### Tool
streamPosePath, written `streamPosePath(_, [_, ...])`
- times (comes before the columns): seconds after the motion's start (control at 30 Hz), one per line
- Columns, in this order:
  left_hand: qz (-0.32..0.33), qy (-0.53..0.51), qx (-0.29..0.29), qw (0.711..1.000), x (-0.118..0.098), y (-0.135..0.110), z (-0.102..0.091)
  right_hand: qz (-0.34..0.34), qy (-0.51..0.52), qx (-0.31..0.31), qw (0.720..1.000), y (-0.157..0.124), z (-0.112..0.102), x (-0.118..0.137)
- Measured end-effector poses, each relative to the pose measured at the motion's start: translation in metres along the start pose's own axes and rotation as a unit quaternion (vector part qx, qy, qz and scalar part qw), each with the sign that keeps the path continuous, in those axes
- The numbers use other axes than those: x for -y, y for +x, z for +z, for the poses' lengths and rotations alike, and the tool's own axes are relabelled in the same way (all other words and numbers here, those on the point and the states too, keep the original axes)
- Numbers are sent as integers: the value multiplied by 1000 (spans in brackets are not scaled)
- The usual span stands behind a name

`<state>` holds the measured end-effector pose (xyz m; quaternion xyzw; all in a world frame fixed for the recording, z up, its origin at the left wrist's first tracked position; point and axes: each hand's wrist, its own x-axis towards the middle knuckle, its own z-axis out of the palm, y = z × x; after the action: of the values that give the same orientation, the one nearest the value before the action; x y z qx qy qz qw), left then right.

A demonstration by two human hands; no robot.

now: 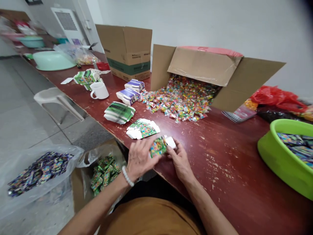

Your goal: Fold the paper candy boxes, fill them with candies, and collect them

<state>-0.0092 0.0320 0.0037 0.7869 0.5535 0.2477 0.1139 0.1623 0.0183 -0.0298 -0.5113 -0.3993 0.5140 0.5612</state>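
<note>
"So, where is the small green carton (157, 147)?"

"Above the surface (234, 163), by its near edge, between the person's hands. The left hand (139, 157) is clasped round its left end; the right hand (180, 160) has thumb and fingers closed on the right end, by the white flap (170, 142)."

"And the step?"

"Apparently shaping or closing that end, though blur hides detail. A pile of flattened cartons (148, 129) lies just beyond, slightly left."

"What does the next move call for?"

"Probably a steady left hold while the right thumb works the flap, without crushing the carton."
</note>
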Motion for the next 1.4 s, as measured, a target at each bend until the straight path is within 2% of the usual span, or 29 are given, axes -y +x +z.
streamPosePath(0.07, [-49, -158, 46, 985, -7, -16, 1, 11, 23, 17, 1000, -3, -4, 7])
streamPosePath(0.1, [-89, -256, 86, 959, -9, -21, 1, 12, 25, 30, 999, -4, -6, 11])
streamPosePath(0.13, [-129, -356, 140, 915, -10, -24, 0, 13, 24, 47, 999, -6, -8, 14])
streamPosePath(0.2, [-176, -529, 272, 784, -10, -25, -3, 19, 21, 103, 994, -9, -11, 22])
streamPosePath(0.27, [-172, -640, 382, 644, -11, -23, -5, 30, 23, 172, 984, -11, -10, 30])
streamPosePath(0.3, [-162, -677, 416, 585, -12, -23, -6, 33, 27, 200, 979, -13, -8, 34])
streamPosePath(0.33, [-155, -704, 435, 540, -13, -23, -5, 37, 32, 222, 974, -15, -6, 38])
streamPosePath(0.37, [-151, -721, 444, 509, -14, -24, -5, 40, 39, 237, 970, -16, -4, 41])
streamPosePath(0.4, [-149, -731, 446, 494, -16, -25, -4, 41, 44, 244, 968, -18, -2, 45])
streamPosePath(0.43, [-151, -736, 437, 494, -17, -26, -3, 40, 45, 245, 968, -20, 0, 48])
streamPosePath(0.53, [-152, -727, 402, 536, -17, -27, -5, 16, 28, 234, 972, -25, 2, 55])
streamPosePath(0.67, [-128, -690, 410, 583, -15, -23, -12, -1, 22, 241, 970, -31, 0, 58])
streamPosePath(0.87, [-130, -688, 395, 595, -20, -21, -15, 4, 41, 250, 967, -37, -3, 52])
streamPosePath(0.93, [-128, -684, 389, 604, -23, -21, -16, -43, -4, 218, 975, -39, -3, 51])
streamPosePath(1.0, [-123, -683, 378, 613, -25, -20, -17, -148, -106, 122, 976, -40, -3, 52])
streamPosePath(1.07, [-118, -681, 367, 622, -27, -20, -17, -260, -232, 39, 937, -42, -4, 55])
streamPosePath(1.1, [-112, -676, 365, 630, -27, -19, -17, -300, -287, 28, 909, -42, -4, 58])
streamPosePath(1.17, [-97, -652, 361, 659, -26, -19, -17, -342, -360, 58, 866, -42, -6, 63])
streamPosePath(1.2, [-86, -632, 364, 679, -25, -18, -17, -345, -378, 86, 855, -41, -7, 65])
streamPosePath(1.3, [-60, -568, 391, 722, -23, -17, -17, -315, -385, 157, 853, -37, -14, 72])
streamPosePath(1.4, [-57, -539, 422, 727, -21, -15, -19, -263, -365, 222, 865, -31, -21, 78])
